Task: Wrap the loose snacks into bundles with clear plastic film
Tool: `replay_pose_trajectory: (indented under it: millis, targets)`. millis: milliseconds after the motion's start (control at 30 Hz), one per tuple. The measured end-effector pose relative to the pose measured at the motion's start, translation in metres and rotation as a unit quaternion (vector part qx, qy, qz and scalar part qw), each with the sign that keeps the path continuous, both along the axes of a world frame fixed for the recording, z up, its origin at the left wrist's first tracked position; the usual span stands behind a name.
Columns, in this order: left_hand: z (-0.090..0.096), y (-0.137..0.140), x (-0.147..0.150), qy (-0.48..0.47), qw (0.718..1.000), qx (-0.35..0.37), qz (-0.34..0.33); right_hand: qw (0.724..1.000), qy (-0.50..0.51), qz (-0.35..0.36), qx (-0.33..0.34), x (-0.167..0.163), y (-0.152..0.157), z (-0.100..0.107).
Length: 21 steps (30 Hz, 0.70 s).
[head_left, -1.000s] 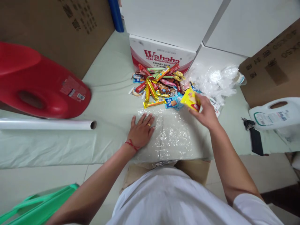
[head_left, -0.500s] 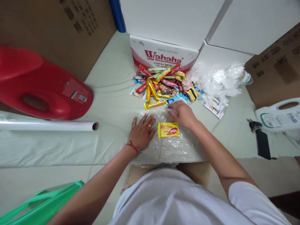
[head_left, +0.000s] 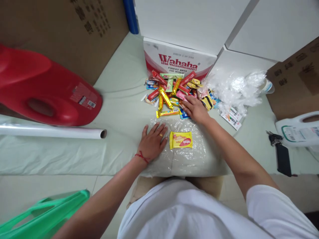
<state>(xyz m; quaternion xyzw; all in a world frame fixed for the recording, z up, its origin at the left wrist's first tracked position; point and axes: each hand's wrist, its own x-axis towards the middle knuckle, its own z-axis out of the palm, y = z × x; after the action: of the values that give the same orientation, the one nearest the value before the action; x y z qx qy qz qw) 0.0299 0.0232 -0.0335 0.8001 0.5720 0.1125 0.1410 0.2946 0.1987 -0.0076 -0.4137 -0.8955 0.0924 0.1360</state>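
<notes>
My left hand (head_left: pixel 152 141) lies flat with its fingers spread, pressing on a clear plastic sheet (head_left: pixel 180 161). To its right, on the sheet, rests a yellow wafer packet (head_left: pixel 180 140) marked "nabati". My right hand (head_left: pixel 195 108) reaches over the near right part of a heap of wrapped snacks (head_left: pixel 165 96). Its fingers are stretched out and touch the wrappers beside a pink packet (head_left: pixel 181 95). It covers part of a blue packet (head_left: pixel 184 114). Closest to the sheet is a yellow snack bar (head_left: pixel 168 113).
Behind the heap stands a Wahaha carton (head_left: pixel 179 54). Crumpled clear bags (head_left: pixel 234 88) lie at right, near a white jug (head_left: pixel 300 131), keys (head_left: pixel 275 137) and a black phone (head_left: pixel 283 161). At left are a red jug (head_left: pixel 50 89) and a white roll (head_left: pixel 54 131).
My right hand has moved forward from the near edge of the heap onto the wrappers by the pink packet. My left hand stays flat on the sheet. The view has shifted slightly.
</notes>
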Motion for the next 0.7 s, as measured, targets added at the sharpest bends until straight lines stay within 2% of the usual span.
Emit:
replay_pose_trajectory:
  millis: [67,133,200,267,400,467,533,600,700]
  targets:
    - [0.0,0.0,0.0,-0.002,1.0,-0.002,0.002,0.998,0.06,0.005,-0.021,0.024,-0.01,-0.002]
    - [0.0,0.001,-0.001,-0.002,1.0,-0.005,0.002,0.99,0.125,-0.057,-0.04,0.04,-0.009,-0.003]
    - [0.0,0.001,-0.001,-0.002,1.0,-0.006,0.0,0.978,0.146,-0.138,-0.054,0.046,-0.001,-0.004]
    - [0.0,0.0,-0.001,-0.001,1.0,-0.004,0.0,0.978,0.11,-0.163,-0.068,0.043,0.012,-0.003]
    - [0.001,0.0,0.0,0.003,1.0,-0.006,0.003,0.985,0.018,-0.142,-0.093,0.024,0.035,-0.002]
    - [0.001,0.0,0.0,0.006,1.0,-0.008,0.002,0.976,0.008,-0.185,-0.113,0.018,0.038,0.002]
    - [0.001,0.0,-0.001,0.008,1.0,-0.008,0.0,0.961,0.01,-0.242,-0.134,0.02,0.033,0.01]
    - [0.001,-0.001,-0.001,0.008,1.0,-0.006,-0.001,0.954,0.012,-0.269,-0.129,0.029,0.018,0.023]
    - [0.0,-0.001,-0.001,0.006,1.0,-0.001,-0.001,0.97,0.036,-0.225,-0.086,0.041,-0.024,0.042]
